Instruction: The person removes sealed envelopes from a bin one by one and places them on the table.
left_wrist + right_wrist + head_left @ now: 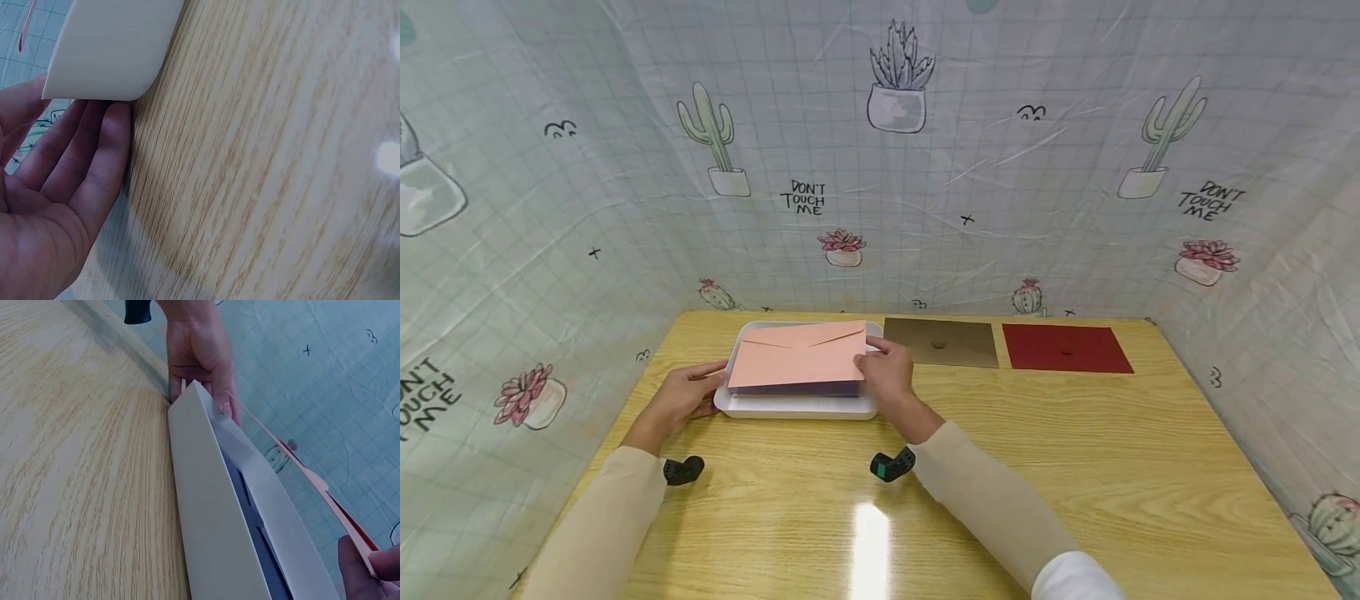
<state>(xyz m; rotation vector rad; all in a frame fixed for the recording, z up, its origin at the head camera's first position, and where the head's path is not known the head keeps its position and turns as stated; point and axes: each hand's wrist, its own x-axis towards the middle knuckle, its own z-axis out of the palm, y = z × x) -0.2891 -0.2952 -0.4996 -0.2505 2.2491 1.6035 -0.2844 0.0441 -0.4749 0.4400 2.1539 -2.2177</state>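
Observation:
My right hand [889,375] pinches the right end of a pink envelope [801,354], thumb on top. The envelope is tilted above a white tray [801,408], its raised edge apart from the rim in the right wrist view. Inside the tray lies a dark blue envelope [256,519], mostly covered by the pink one in the head view. At the tray's left end, my left hand [679,398] holds the wall, its fingers [103,147] against the outside and the thumb over the rim.
To the tray's right, a brown envelope [940,343] and a dark red envelope [1067,348] lie flat along the back of the wooden table [1037,467]. A patterned curtain [925,208] encloses the back and sides.

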